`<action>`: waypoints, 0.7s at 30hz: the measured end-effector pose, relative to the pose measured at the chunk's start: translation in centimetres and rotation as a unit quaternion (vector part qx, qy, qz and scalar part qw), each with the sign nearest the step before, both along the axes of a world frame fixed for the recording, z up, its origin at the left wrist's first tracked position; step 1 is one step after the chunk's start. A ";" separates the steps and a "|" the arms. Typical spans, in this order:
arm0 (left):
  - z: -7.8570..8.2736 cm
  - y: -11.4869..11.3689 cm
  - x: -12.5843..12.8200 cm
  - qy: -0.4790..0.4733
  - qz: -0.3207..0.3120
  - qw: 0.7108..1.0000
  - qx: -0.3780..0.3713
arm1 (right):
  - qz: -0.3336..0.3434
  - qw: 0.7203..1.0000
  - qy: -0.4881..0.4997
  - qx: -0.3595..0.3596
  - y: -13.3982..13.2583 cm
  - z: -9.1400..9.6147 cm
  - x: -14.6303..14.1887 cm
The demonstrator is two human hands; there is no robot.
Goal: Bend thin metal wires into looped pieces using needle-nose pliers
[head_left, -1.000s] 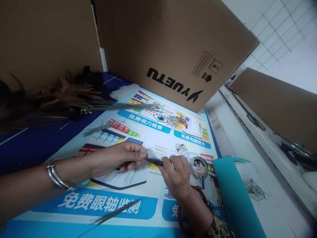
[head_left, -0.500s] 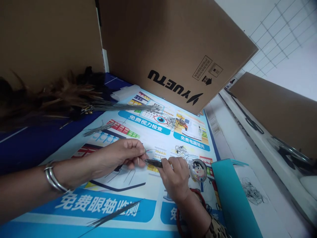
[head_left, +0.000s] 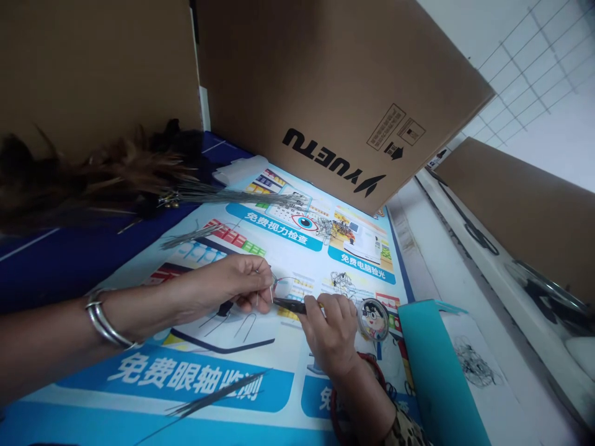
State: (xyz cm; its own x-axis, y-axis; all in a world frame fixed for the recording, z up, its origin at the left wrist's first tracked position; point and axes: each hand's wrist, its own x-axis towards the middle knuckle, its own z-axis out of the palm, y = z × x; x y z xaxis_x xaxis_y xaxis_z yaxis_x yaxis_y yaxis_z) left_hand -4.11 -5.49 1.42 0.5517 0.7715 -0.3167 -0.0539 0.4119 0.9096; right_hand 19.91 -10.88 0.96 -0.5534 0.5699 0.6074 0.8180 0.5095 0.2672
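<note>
My left hand (head_left: 237, 288) pinches a thin bent metal wire (head_left: 274, 286) over a printed poster (head_left: 260, 248); a silver bangle (head_left: 105, 319) is on that wrist. My right hand (head_left: 331, 331) grips dark small pliers (head_left: 290, 304) whose tip meets the wire just right of the left fingers. Both hands are closed and nearly touch. Under the left hand lie a few bent wire pieces (head_left: 232, 322).
A pile of brown feathers (head_left: 93, 179) with wire stems (head_left: 242, 199) lies at the left. Cardboard boxes (head_left: 334, 80) stand behind. A round cartoon tape roll (head_left: 373, 318) and a teal box lid (head_left: 441, 371) with wire tangles (head_left: 474, 365) sit right. Loose dark feathers (head_left: 218, 396) lie near me.
My left hand has turned slightly and lifted the wire, which now loops higher above the pliers' tip. The view has shifted a little; my right hand has stayed nearly still.
</note>
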 end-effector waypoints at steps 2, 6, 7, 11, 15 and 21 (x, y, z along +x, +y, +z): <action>-0.1 0.1 -0.1 -0.004 -0.006 1.000 -0.004 | 0.003 1.000 -0.001 0.006 0.0 0.1 -0.1; 0.1 0.1 0.0 0.009 -0.007 1.000 -0.019 | 0.014 1.000 -0.006 0.011 -0.1 0.2 -0.1; 0.2 0.1 0.1 0.013 -0.006 1.000 -0.022 | 0.018 1.000 -0.008 0.012 -0.1 0.2 -0.1; 0.4 0.2 0.1 0.010 -0.022 0.999 -0.036 | 0.029 0.999 -0.012 0.017 -0.2 0.1 0.1; 0.3 0.3 -0.1 0.009 -0.045 0.998 -0.036 | 0.031 0.999 -0.018 0.014 -0.3 -0.1 0.2; 0.3 0.5 -0.3 0.015 -0.073 0.997 -0.031 | 0.038 0.999 -0.016 0.012 -0.3 -0.1 0.0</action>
